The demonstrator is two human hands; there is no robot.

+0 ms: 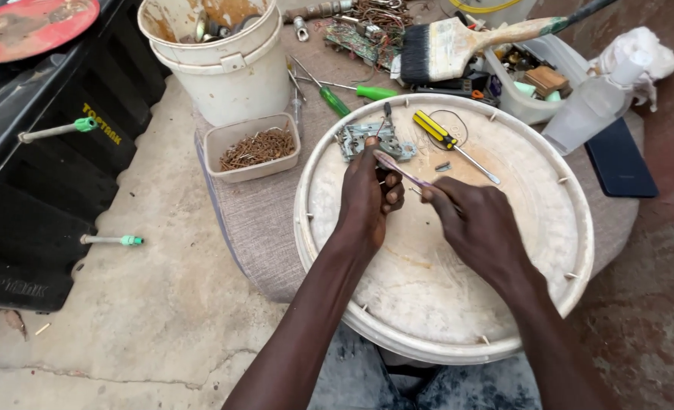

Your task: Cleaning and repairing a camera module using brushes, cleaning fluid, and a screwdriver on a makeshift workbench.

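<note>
A concrete floor is running under everything, cracked and dusty, turning reddish on the right. A black crate is standing at the left edge. A grey cloth is lying on the floor, and a round white lid is sitting on it, serving as the surface. A white bucket is standing behind the lid, with a tub of nails just beside it. A wide brush is lying over a tray of parts, near a clear bottle and a dark phone.

On the lid, a yellow screwdriver is lying beside a small metal part. The left hand is closing on one end of a thin strip, and the right hand is pinching the other end, holding it just above the lid, near the metal part.
</note>
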